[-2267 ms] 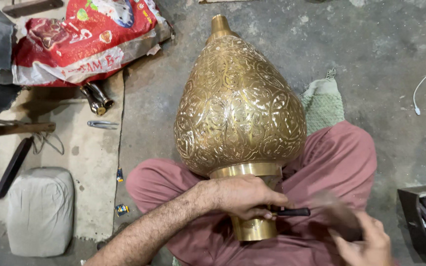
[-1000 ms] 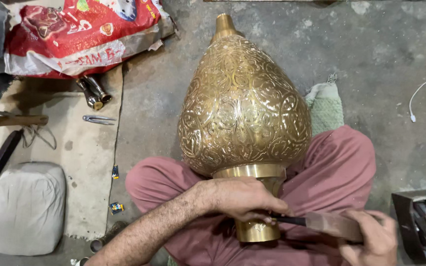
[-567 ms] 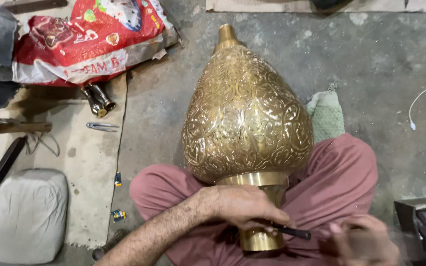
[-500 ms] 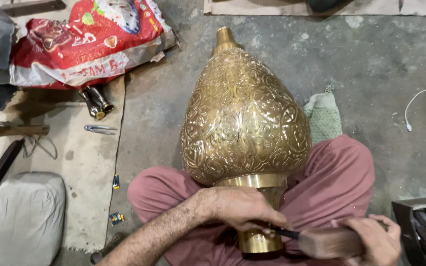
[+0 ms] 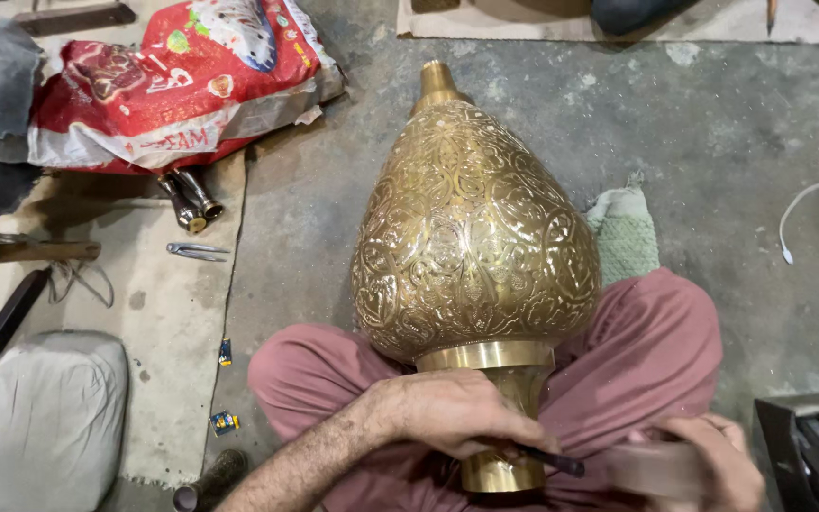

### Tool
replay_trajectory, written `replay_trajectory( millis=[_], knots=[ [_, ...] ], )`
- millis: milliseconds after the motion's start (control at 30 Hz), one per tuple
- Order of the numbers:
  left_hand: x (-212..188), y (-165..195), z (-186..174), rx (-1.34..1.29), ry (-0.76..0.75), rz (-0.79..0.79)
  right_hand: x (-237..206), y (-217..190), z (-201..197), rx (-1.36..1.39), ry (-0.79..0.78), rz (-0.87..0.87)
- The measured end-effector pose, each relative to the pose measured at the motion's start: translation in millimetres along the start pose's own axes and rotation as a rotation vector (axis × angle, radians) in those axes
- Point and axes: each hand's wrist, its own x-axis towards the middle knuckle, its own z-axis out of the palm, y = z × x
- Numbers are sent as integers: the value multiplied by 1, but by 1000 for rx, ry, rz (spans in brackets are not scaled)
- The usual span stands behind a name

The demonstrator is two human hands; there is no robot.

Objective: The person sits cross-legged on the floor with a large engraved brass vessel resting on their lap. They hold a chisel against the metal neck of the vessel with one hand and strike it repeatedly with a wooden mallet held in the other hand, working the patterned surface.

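My right hand [image 5: 713,465] has swung back in toward the chisel since half a second ago, and its block-like mallet [image 5: 651,469] is a blur now where it was sharp before; the brass vessel [image 5: 476,237] has not shifted. It lies across my lap on the floor [image 5: 713,142], its narrow spout pointing away from me, its plain neck toward me between my knees. My left hand [image 5: 452,417] is closed over that neck, its fingers [image 5: 514,438] pinching a thin dark chisel [image 5: 552,462] against the collar. My right fingers wrap the mallet's handle, as far as the blur lets me tell.

The vessel looks heavy and rigid, thin-walled metal that would dent under a careless blow. The engraved belly gives some texture, but the polished neck looks slick. I judge the neck and collar the best place to hold, with my thighs cradling the belly so it cannot roll.
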Motion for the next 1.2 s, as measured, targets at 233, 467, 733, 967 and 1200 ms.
replay_trajectory(
  millis=[233,467,733,967,1200],
  knots=[
    [-35,12,8,-311,690,-116,6,3,40,724,52,161],
    [-37,31,23,-346,875,-313,17,19,47,564,-190,524],
    [-16,27,37,-106,884,-231,59,24,25,576,-234,216],
    [-7,24,34,58,870,-213,97,4,12,299,-462,82],
    [-4,34,20,43,787,-296,149,-9,0,100,-570,-106]
  ],
)
